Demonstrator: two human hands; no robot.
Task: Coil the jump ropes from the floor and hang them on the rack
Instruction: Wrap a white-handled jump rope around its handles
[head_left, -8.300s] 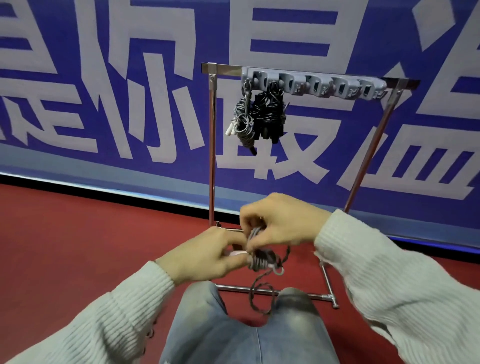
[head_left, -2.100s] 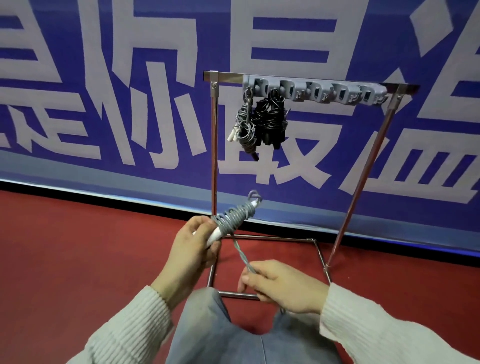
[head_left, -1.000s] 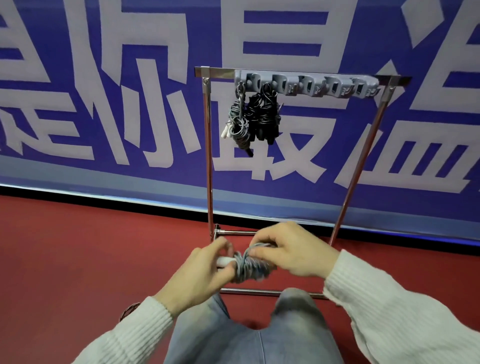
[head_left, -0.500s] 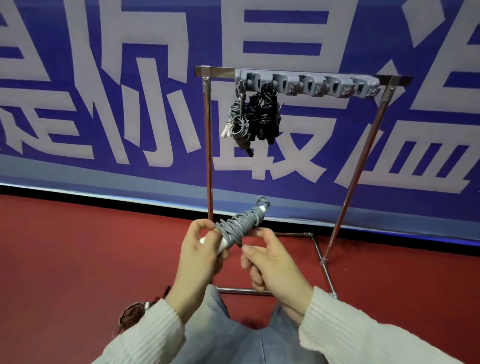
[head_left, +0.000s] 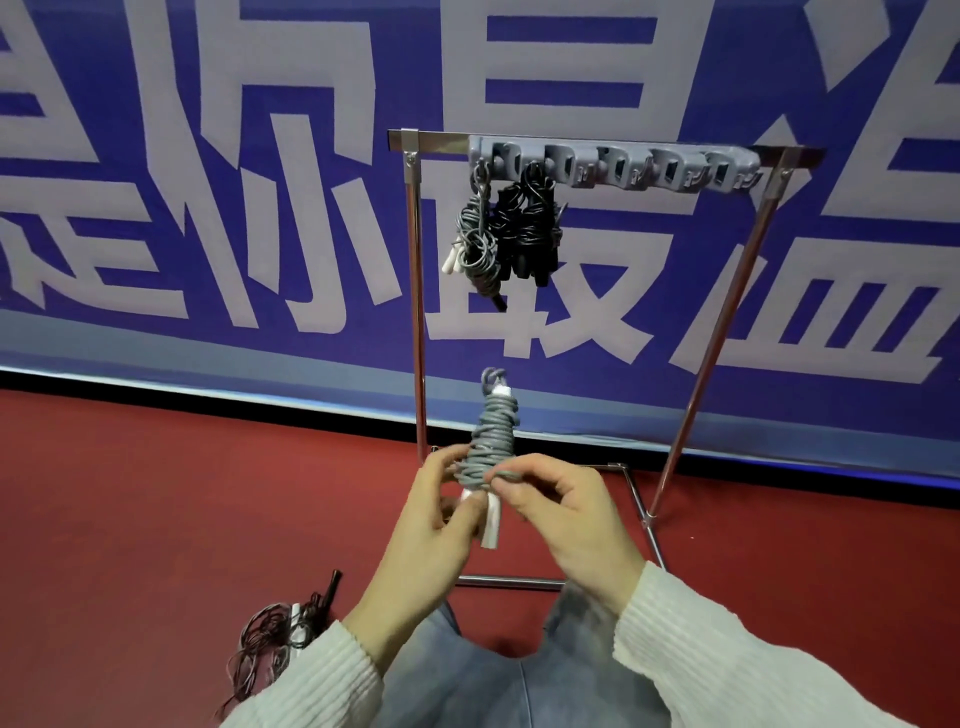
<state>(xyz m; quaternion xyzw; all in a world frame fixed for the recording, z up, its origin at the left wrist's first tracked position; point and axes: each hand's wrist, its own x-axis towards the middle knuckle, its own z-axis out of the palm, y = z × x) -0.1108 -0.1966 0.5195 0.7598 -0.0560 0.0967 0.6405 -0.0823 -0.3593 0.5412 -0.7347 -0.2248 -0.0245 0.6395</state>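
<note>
While the rack (head_left: 418, 291) stands on the red floor (head_left: 130, 509) against the blue banner (head_left: 208, 208), everything else reads off it, left to right.

Left of the rack's base, low near the left sleeve (head_left: 306, 680): loose tangle of rope (head_left: 272, 644) on the floor, dark strands with something white in it, not coiled.

In front of the rack's left post: left hand (head_left: 423, 540) curled round the lower end of the grey coiled rope (head_left: 491, 441), thumb and fingers gripping at the white handles (head_left: 490, 517) that stick out below the wraps. Bundle is upright, slightly tilted, a small loop poking out on top.

Just right of that, in front of the rack's base frame: right hand (head_left: 566, 514), fingers curled, pinching a strand at the bottom of the wraps. Both hands closed on the same bundle, held in the air, clear of the rack.

Up on the rack's top bar: grey hook strip (head_left: 613, 166). Its left end carries a grey coiled bundle (head_left: 475, 244) with a white handle, and black bundles (head_left: 530, 228) touching it on the right. Hooks further right are free.

Bottom of view: jeans-clad knees (head_left: 519, 675).
</note>
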